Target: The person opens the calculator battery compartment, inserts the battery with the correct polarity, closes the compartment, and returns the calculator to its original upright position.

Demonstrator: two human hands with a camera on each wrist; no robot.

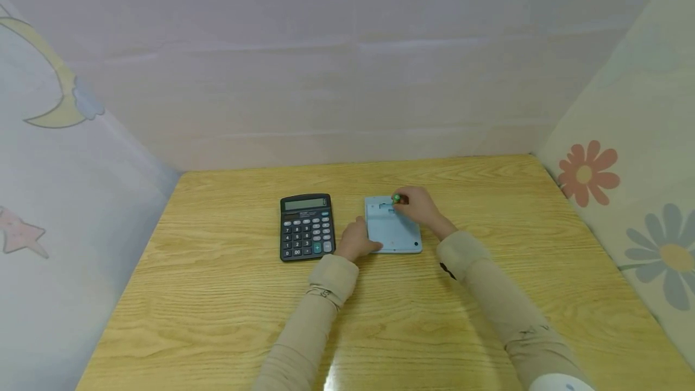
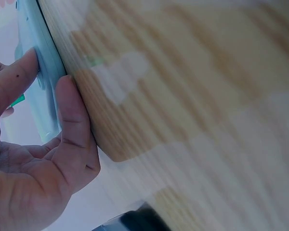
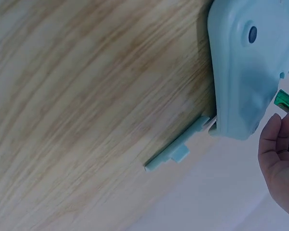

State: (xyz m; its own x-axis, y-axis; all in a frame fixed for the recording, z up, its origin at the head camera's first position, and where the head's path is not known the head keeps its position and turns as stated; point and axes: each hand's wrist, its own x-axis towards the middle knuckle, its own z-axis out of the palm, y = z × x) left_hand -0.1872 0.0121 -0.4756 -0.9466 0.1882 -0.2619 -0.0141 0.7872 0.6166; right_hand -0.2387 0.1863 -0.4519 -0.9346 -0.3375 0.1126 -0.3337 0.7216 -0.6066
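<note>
A light blue calculator point(image 1: 392, 231) lies face down on the table, its battery compartment point(image 1: 386, 205) uncovered near the far edge. My left hand point(image 1: 355, 241) grips its left side, thumb on the back and fingers along the edge, as the left wrist view shows. Above the compartment, my right hand point(image 1: 417, 205) pinches a small green battery point(image 1: 397, 198). In the right wrist view the battery point(image 3: 284, 100) is apart from the casing, and part of that hand is cut off. A light blue battery cover point(image 3: 176, 147) lies on the table beside the calculator.
A black calculator point(image 1: 306, 228) lies face up to the left of my left hand. The wooden table point(image 1: 217, 306) meets a pale wall point(image 1: 347, 107) at the back, with decorated walls on both sides.
</note>
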